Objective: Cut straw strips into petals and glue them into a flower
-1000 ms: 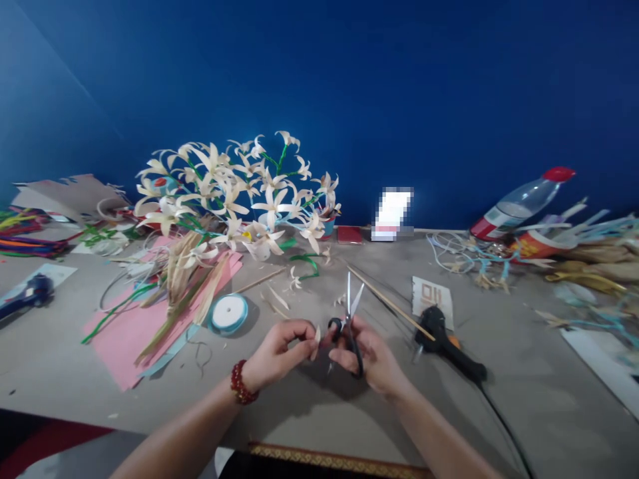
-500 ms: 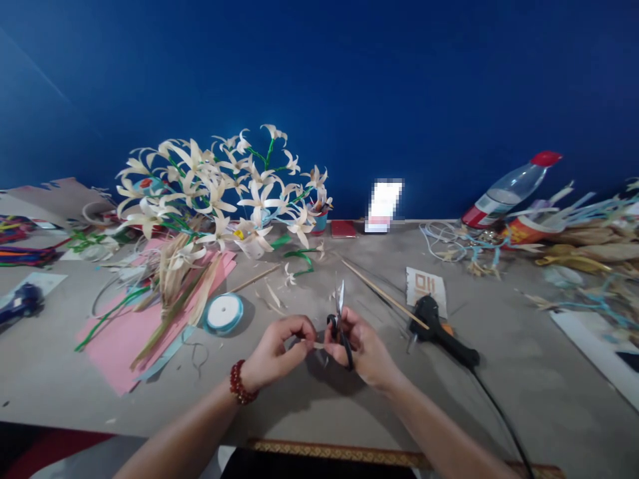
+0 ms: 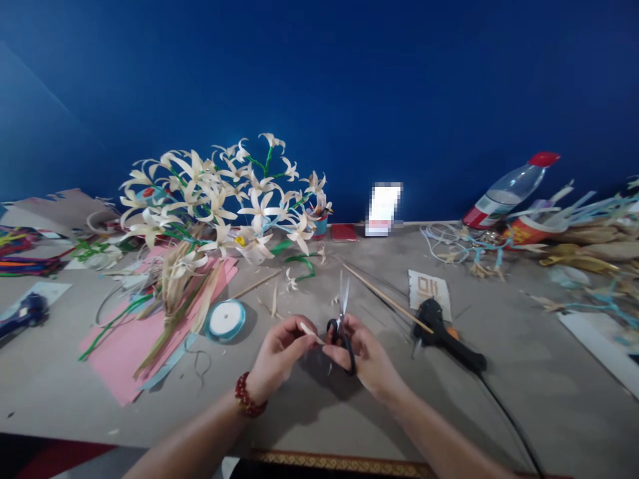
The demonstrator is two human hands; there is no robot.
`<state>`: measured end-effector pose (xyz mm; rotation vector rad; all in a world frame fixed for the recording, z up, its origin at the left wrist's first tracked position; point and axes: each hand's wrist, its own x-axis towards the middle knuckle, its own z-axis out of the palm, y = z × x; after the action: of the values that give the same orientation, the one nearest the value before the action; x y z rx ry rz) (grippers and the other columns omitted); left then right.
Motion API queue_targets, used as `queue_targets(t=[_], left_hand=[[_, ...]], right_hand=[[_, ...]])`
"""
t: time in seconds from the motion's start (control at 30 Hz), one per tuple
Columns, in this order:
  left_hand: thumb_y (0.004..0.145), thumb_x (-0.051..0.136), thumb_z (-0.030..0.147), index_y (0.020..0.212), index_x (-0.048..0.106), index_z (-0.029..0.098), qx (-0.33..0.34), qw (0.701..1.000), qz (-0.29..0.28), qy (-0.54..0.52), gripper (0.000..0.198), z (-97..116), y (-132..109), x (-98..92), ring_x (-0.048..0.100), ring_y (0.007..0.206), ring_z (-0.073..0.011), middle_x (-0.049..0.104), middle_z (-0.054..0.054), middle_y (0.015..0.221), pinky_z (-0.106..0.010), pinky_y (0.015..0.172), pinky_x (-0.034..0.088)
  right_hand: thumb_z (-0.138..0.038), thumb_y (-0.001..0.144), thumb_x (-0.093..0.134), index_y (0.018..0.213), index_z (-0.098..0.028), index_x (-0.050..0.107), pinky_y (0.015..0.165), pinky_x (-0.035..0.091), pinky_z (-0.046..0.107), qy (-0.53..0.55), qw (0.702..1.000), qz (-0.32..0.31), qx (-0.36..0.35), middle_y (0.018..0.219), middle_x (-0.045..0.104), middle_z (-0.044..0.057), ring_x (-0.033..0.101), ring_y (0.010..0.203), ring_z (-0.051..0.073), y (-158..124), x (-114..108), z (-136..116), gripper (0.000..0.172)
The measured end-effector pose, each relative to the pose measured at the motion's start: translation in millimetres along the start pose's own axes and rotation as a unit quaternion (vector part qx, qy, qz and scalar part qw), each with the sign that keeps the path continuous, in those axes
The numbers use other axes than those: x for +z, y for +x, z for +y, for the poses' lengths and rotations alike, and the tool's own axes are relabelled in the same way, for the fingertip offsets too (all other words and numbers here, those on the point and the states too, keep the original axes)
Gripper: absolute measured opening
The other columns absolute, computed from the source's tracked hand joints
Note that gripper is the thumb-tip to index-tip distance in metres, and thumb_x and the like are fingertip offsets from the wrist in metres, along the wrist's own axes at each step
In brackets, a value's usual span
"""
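Note:
My left hand (image 3: 282, 352), with a beaded bracelet at the wrist, pinches a small pale petal-like strip (image 3: 310, 332). The strip's lower end reaches the fingertips of my right hand (image 3: 367, 352). Black-handled scissors (image 3: 344, 299) sit in that right hand, blades pointing away from me and slightly parted. Whether the right fingertips also grip the strip is hard to make out. Beyond my hands lie small pale scraps (image 3: 274, 299) and a green-stemmed flower piece (image 3: 302, 271). Left of my left hand is a spool of ribbon (image 3: 225, 320).
A bunch of pale flowers (image 3: 214, 193) stands at the back left, above pink paper (image 3: 112, 356) with dried husks (image 3: 174, 313). To the right lie a wooden stick (image 3: 382, 293) and a black glue gun (image 3: 449, 342) with its cord. A bottle (image 3: 509, 193) leans at the back right.
The strip in my left fingers has turned from nearly level to slanting, its upper end now showing above the thumb. The scissor blades have parted a little. The whole view has shifted slightly.

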<state>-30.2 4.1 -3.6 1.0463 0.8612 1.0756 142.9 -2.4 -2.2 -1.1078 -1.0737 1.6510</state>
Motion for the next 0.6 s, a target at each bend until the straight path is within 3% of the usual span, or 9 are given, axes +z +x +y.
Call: queue_targets(t=[0.2,0.37,0.6], left_hand=[[0.081,0.069,0.022,0.076,0.061,0.015,0.025,0.997,0.046,-0.058,0.012,11,4,-10.9,0.058,0.079,-0.0139,0.064,-0.006,0.094,-0.027,0.076,0.048],[0.08,0.069,0.021,0.074,0.061,0.015,0.019,0.994,0.062,-0.088,0.012,17,4,-11.6,0.059,0.075,-0.0133,0.064,-0.004,0.088,-0.027,0.075,0.048],[0.081,0.068,0.019,0.075,0.061,0.014,0.028,0.993,0.041,-0.105,0.01,15,3,-13.6,0.059,0.074,-0.0131,0.063,-0.005,0.087,-0.027,0.073,0.047]], right_hand=[[-0.067,0.067,0.071,0.079,-0.021,0.043,0.056,0.039,0.024,-0.042,0.988,-0.134,0.062,0.062,0.047,-0.007,0.047,0.055,0.01,2,-5,1,0.054],[-0.072,0.062,0.071,0.075,-0.022,0.039,0.054,0.036,0.023,-0.068,0.982,-0.16,0.077,0.062,0.042,-0.007,0.044,0.054,0.009,2,-7,3,0.06],[-0.072,0.063,0.07,0.073,-0.021,0.038,0.051,0.033,0.021,-0.096,0.978,-0.164,0.085,0.063,0.039,-0.008,0.039,0.054,0.007,1,-7,4,0.06]])
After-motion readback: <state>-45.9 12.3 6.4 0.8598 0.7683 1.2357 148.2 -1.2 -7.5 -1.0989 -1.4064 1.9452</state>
